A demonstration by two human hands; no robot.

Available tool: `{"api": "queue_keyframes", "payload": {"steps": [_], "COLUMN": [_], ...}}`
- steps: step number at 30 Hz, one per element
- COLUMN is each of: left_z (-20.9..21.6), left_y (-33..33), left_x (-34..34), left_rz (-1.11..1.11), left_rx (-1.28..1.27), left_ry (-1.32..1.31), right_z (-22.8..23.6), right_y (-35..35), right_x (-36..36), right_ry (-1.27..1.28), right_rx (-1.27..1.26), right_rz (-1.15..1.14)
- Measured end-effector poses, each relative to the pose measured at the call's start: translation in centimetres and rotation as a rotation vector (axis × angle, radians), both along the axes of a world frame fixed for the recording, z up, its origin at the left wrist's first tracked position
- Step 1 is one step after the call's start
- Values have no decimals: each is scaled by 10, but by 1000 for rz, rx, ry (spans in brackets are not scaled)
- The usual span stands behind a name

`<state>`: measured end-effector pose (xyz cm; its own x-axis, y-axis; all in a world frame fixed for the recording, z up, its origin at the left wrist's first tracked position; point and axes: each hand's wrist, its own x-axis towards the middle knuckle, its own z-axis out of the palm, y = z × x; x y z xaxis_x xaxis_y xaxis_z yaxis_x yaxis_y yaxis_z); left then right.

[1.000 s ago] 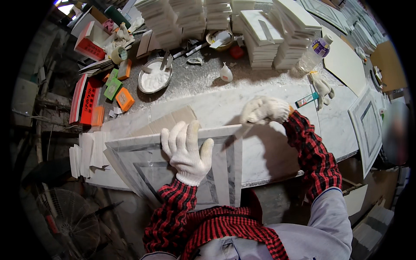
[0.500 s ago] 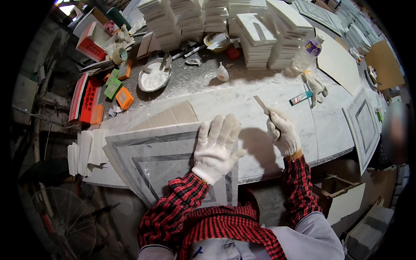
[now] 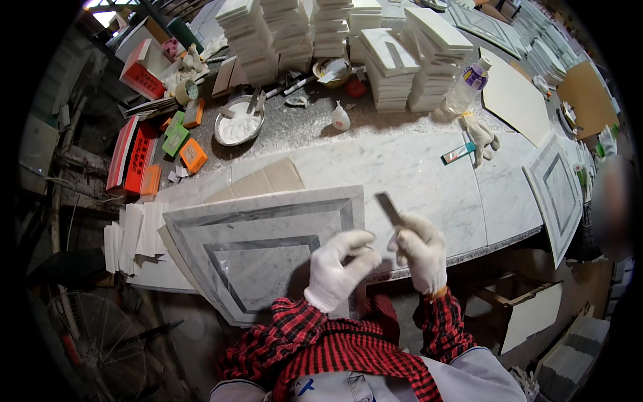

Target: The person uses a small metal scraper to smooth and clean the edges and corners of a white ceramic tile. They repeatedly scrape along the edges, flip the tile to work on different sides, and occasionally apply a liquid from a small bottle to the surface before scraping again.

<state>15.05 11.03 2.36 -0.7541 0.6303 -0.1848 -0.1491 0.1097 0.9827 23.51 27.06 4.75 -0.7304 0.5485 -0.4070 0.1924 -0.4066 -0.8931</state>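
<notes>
My right hand, in a white knit glove, grips a flat grey metal scraper blade that points up and to the left. My left hand, gloved the same way, is half curled above the right edge of a marble panel. A gap shows between its thumb and fingers, and I see nothing held there. White and grey stone bands frame the panel, which lies tilted at the bench's front edge. Under its far side rests a piece of cardboard.
A metal bowl of white powder or paste stands beyond the panel, beside orange and green boxes. Tall stacks of white tiles line the back. Rightward are a plastic bottle, a loose glove and another framed panel.
My left hand has lifted from lying flat on the panel, curled its fingers and come nearer to me. My right hand has moved left and nearer, turning the scraper blade.
</notes>
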Motion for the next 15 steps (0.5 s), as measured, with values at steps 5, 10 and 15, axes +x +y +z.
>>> {"api": "queue_keyframes", "payload": {"steps": [5, 10, 15], "left_z": [30, 28, 26], "left_y": [-3, -6, -18], "left_x": [-15, -17, -30], "left_rz": [13, -22, -124], "left_rx": [-123, -120, -178], "left_ry": [50, 495, 873], "right_z": [-2, 3, -12], "right_y": [-28, -18, -5], "right_x": [14, 6, -1], "right_ry": [16, -3, -62], "right_rx": [272, 486, 581], "right_rz": [159, 358, 377]}}
